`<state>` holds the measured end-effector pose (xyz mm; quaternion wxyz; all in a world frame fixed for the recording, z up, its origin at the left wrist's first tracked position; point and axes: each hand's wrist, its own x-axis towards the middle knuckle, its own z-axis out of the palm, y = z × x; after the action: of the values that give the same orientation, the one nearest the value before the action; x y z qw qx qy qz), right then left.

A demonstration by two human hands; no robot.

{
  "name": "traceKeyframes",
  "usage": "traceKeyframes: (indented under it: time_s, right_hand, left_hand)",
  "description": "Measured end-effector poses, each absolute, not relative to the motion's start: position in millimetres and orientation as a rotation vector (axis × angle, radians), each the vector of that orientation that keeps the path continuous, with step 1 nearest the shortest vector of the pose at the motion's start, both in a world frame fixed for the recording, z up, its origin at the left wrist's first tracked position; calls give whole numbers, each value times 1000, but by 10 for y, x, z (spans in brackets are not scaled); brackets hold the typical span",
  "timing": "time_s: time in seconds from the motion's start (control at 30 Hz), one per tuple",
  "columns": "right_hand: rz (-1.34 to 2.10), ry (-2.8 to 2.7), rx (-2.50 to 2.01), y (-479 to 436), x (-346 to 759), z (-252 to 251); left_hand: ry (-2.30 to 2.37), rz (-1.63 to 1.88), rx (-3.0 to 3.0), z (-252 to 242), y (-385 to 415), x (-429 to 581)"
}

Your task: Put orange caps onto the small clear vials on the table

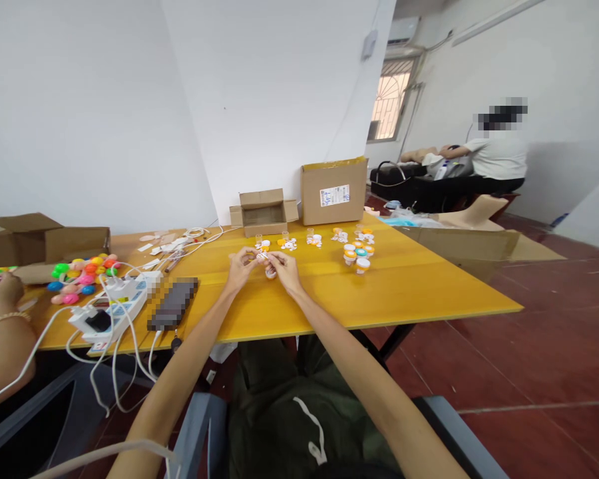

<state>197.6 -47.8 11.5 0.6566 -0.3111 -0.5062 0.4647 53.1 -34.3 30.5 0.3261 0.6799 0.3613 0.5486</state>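
My left hand [241, 267] and my right hand [286, 270] meet over the table, fingers pinched around a small white piece [262, 255] with dark marks. Its exact kind is too small to make out. Just below the fingertips stands a small jar [270, 273], partly covered by my right hand. Beyond the hands, a row of little heaps of white pieces [290, 245] lies beside small clear and orange-rimmed containers [310, 233]. To the right, several small jars with white lids [363, 263] and a teal lid [361, 253] stand in a cluster.
An open small carton [264, 229] and a taped cardboard box [334, 193] stand at the back. Left are a phone [174, 305], a power strip [130, 303] with cables, and colourful balls [86, 274]. A neighbour's hand [2, 293] is far left; another person [496, 159] sits back right.
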Motion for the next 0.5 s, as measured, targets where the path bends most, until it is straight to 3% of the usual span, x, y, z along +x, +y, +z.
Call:
traceKeyframes:
  time_s: [0.5]
  right_hand:
    - [1245,-1158,-656,-561,1971,168]
  left_hand:
    - [896,1433,1712,303,-356,550]
